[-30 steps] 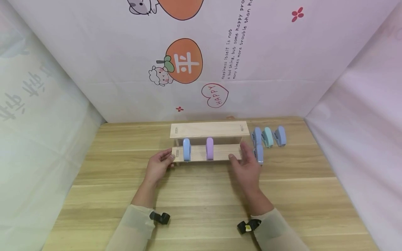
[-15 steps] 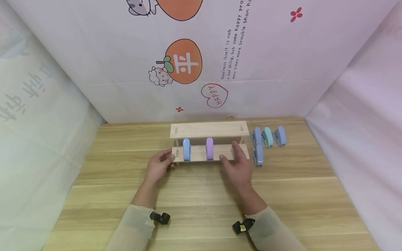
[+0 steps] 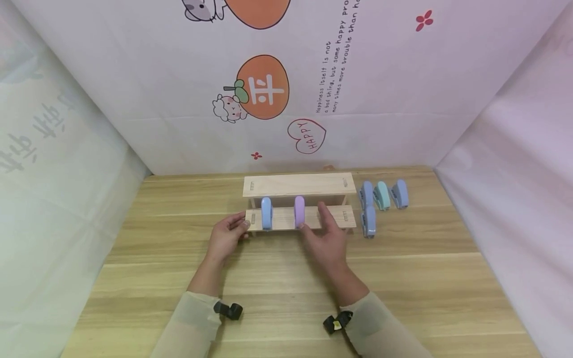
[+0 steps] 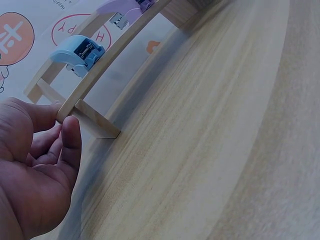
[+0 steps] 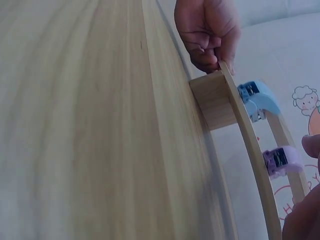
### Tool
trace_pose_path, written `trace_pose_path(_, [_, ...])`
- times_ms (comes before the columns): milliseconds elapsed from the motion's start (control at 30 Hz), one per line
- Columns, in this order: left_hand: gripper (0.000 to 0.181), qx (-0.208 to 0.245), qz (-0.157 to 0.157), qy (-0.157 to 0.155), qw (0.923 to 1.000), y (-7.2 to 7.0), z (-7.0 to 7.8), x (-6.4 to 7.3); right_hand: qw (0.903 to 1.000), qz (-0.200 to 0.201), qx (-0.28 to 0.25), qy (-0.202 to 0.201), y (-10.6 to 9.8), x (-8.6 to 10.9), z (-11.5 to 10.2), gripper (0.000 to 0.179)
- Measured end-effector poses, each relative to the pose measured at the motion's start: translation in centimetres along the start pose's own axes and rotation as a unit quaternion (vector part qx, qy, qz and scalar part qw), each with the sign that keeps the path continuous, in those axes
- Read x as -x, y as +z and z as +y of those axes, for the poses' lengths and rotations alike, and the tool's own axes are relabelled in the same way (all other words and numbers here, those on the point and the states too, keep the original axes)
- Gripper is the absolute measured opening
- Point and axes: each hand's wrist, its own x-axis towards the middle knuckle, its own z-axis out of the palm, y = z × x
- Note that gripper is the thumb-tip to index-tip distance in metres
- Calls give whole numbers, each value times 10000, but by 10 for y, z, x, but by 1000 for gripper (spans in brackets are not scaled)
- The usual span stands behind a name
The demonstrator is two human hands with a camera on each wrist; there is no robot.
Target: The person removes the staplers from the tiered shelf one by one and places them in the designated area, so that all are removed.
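A two-step wooden rack (image 3: 277,219) stands near the back of the table. On its lower step sit a light blue stapler (image 3: 266,213) at the left and a lilac stapler (image 3: 299,212) near the middle, small and rounded. My left hand (image 3: 226,236) pinches the lower board's left end between thumb and fingers, as the left wrist view also shows. Over the lower step, just right of the lilac stapler, my right hand (image 3: 329,243) has its thumb and index finger spread. The thumb tip is close to that stapler; contact is unclear.
Right of the rack lie a teal stapler (image 3: 382,195) and three blue-grey ones, one blue-grey stapler (image 3: 369,221) nearer the front. The upper step (image 3: 297,185) is a bare board. A printed white cloth (image 3: 380,99) hangs behind the table.
My right hand has slid left along the lower step, from its right end to beside the lilac stapler. My left hand keeps its hold, and the staplers stay in place.
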Motion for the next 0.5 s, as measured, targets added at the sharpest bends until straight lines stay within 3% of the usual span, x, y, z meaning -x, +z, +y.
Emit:
trace_pose_path(200, [43,-1,0,-19,10000,0,-1,-1,9996,-47,141,-232,8,1,-1,77])
trace_pose_path(500, [42,-3,-14,24,10000,-1,-1,-1,9995,-131,229,-194,19,1,-6,77])
